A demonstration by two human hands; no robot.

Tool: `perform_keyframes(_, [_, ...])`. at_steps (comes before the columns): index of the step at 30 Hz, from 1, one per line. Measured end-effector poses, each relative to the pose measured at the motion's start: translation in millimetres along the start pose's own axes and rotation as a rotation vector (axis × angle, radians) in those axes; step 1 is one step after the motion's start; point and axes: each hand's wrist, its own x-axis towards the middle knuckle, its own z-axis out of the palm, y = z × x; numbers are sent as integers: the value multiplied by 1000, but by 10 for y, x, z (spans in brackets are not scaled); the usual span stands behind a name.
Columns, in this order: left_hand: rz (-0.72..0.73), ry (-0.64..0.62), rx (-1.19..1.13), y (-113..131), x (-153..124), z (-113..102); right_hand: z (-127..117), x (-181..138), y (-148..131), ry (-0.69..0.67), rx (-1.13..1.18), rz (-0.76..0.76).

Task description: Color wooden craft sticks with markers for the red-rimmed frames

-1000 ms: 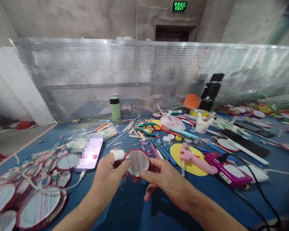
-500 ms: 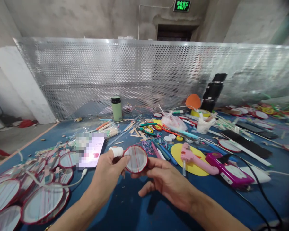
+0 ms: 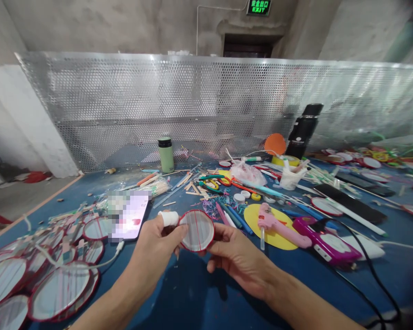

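Observation:
Between my two hands is a small round disc [image 3: 197, 230] with a red rim and a greyish, striped face, held up over the blue table. My left hand [image 3: 163, 240] pinches its left edge, thumb across the face. A white wrap [image 3: 168, 218] covers a finger of that hand. My right hand [image 3: 236, 254] grips the right edge between thumb and fingers; some fingertips are hidden behind the disc. Left of my hands lies a lit phone [image 3: 132, 215] with a white cable [image 3: 119, 250] plugged in.
Larger red-rimmed discs [image 3: 60, 291] pile up at left. A pink glue gun [image 3: 278, 228] rests on a yellow oval [image 3: 249, 215] at right, beside a purple device [image 3: 325, 243] with a black cord. Pens [image 3: 239, 217], sticks and scissors [image 3: 211, 183] lie behind. A green bottle [image 3: 166, 158] stands near the perforated metal screen [image 3: 141, 101].
The disc has shifted slightly right and turned a little in my hands. My right thumb now sits closer to its edge, and my lower right fingers have curled in.

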Motion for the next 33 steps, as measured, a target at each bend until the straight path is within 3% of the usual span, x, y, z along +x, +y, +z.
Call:
perform_keyframes(17, [36,9,41,-9,-52,30,-18,-8,27,20,171,56])
perform_keyframes(24, [71,118,109,-43,-47,48,-1,-16,36,26,222,56])
perform_keyframes(33, [83,173,132,-30,25,11,14,-15,45,160,265,42])
